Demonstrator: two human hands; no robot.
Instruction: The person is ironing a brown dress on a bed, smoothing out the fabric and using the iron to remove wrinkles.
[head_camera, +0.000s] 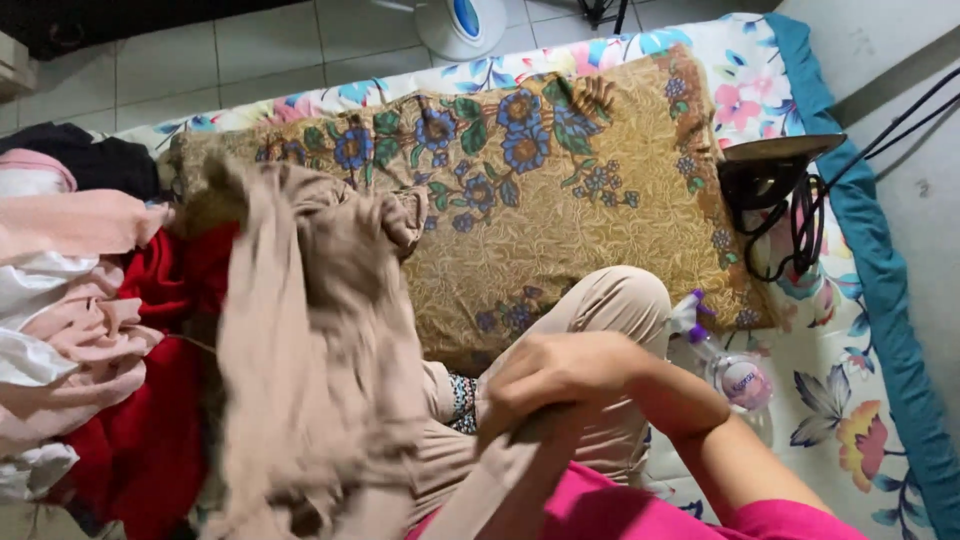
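Head view: crumpled, motion-blurred beige garment (320, 350), one end gripped in closed right hand (560, 375) of the hands; left unseen.

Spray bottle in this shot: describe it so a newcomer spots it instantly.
Start at the brown flowered cloth spread mid-frame and go to its lower right corner. Lying there, beside the bent knee, is the spray bottle: small, clear, with a purple-and-white trigger head, the only plastic thing among fabrics.

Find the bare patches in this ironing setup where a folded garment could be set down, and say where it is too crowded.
The widest free patch is the brown floral cloth, between the beige garment and the iron. A narrower strip of flowered sheet lies between the spray bottle and the teal border. The left is crowded with piled clothes; only the right hand shows, gripping beige fabric.
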